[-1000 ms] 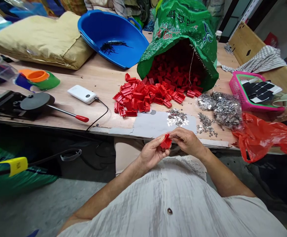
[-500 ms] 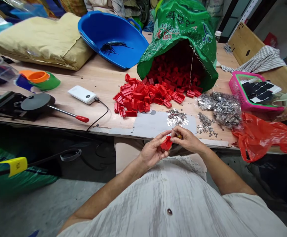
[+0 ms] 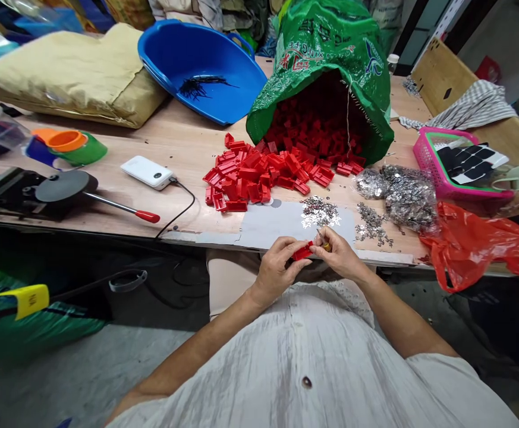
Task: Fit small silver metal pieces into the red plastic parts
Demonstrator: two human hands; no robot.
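A small red plastic housing is pinched between the thumb and fingers of my left hand, just off the table's front edge. My right hand is closed round a small tool with a yellow handle and a thin metal shaft, perhaps a screwdriver. Its fingertips touch the right end of the housing. Right behind the hands, a pile of small shiny metal pieces lies on a grey sheet. Farther back is a heap of red plastic housings.
A green sack spills the housings. Left are a blue basin, a power bank and a lever press. Right are bagged metal pieces, a pink basket and a red plastic bag.
My left hand has turned over, back of the hand now upward, and the red housing has rotated to lie lengthwise. My right hand has shifted slightly right, still holding the tool.
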